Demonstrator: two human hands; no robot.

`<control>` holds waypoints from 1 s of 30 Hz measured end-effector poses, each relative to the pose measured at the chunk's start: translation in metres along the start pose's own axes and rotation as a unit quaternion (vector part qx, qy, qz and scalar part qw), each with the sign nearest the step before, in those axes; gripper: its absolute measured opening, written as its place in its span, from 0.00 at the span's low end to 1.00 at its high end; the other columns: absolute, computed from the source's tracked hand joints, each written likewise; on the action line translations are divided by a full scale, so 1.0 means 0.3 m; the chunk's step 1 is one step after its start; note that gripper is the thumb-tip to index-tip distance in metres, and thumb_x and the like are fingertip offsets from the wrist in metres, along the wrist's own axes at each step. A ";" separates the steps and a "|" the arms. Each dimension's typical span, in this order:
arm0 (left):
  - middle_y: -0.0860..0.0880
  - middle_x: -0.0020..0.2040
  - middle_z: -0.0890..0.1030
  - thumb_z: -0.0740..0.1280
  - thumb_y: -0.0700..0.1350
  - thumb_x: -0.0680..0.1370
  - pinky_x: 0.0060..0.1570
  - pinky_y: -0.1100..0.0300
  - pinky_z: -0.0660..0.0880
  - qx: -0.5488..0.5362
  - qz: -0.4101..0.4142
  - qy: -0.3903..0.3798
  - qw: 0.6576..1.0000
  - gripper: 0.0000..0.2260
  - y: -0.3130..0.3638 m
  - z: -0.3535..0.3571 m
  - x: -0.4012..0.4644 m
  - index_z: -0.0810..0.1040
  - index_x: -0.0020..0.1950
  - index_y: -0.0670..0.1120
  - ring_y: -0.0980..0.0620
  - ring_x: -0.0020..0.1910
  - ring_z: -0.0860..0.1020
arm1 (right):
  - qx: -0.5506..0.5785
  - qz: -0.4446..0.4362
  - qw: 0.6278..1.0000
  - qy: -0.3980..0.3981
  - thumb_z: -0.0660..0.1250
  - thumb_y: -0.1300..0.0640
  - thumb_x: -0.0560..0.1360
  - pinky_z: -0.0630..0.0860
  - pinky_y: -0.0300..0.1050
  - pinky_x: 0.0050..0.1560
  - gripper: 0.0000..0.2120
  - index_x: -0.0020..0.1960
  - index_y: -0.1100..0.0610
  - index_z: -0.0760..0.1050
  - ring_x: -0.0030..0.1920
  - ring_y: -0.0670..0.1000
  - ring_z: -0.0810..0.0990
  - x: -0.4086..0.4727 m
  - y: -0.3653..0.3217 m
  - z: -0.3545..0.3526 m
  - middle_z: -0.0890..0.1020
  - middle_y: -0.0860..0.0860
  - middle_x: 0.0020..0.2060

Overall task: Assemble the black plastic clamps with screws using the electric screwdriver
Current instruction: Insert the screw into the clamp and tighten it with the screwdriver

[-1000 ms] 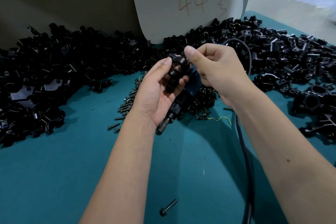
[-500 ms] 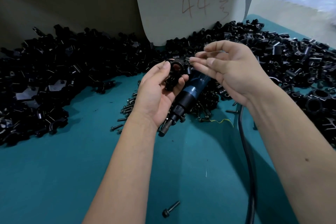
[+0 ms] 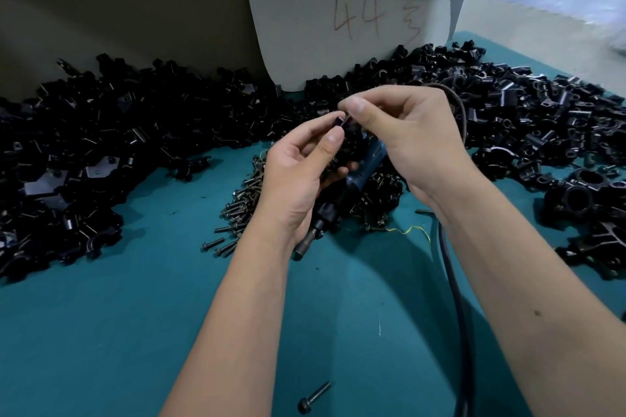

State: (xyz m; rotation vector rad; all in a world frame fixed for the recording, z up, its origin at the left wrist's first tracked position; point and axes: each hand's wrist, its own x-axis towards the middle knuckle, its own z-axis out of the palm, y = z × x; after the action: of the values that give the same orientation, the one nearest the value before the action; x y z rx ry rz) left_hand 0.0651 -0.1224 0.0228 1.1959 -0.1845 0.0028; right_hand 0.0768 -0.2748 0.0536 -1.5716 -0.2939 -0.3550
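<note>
1. The left hand [image 3: 298, 176] grips a black clamp [image 3: 342, 122], thumb curled over it, at centre.
2. The right hand [image 3: 410, 139] pinches at the clamp's top with thumb and forefinger; whether a screw sits between them I cannot tell.
3. Just beneath both hands the electric screwdriver [image 3: 342, 193] lies idle on the teal table [image 3: 118, 332], tip toward the near side.
4. A screw pile [image 3: 244, 203] lies left of it; a stray screw [image 3: 313, 398] sits near.
5. Risk: a screw started crooked by fingertips could cross-thread or drop into the clamp heap [image 3: 101, 145].
</note>
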 end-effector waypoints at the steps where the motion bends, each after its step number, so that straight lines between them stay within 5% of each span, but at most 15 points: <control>1: 0.46 0.54 0.87 0.70 0.41 0.82 0.44 0.61 0.81 0.004 0.003 0.001 1.000 0.10 0.000 -0.002 0.002 0.84 0.63 0.47 0.52 0.47 0.85 | -0.001 0.001 1.000 -0.008 0.75 0.61 0.77 0.78 0.37 0.47 0.04 0.46 0.53 0.87 0.42 0.44 0.83 0.000 0.003 -0.001 0.88 0.50 0.39; 10: 0.41 0.51 0.88 0.75 0.40 0.74 0.46 0.59 0.82 -0.076 -0.017 0.035 0.996 0.16 0.007 0.015 -0.002 0.82 0.61 0.39 0.47 0.48 0.87 | 0.011 0.007 1.000 0.004 0.79 0.59 0.74 0.80 0.41 0.45 0.03 0.43 0.52 0.87 0.41 0.49 0.81 -0.008 0.017 0.010 0.87 0.54 0.39; 30: 0.40 0.46 0.86 0.75 0.33 0.67 0.44 0.52 0.85 -0.157 -0.075 0.041 0.984 0.14 0.015 0.014 -0.002 0.85 0.52 0.41 0.42 0.44 0.87 | 0.071 0.002 0.997 0.020 0.76 0.59 0.77 0.81 0.42 0.47 0.03 0.44 0.54 0.86 0.42 0.47 0.84 -0.010 0.028 0.019 0.87 0.49 0.39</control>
State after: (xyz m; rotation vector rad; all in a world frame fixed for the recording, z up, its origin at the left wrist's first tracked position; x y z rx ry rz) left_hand 0.0635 -0.1245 0.0285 0.8904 -0.0195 -0.1062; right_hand 0.0775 -0.2692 0.0447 -1.4244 -0.2781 -0.3544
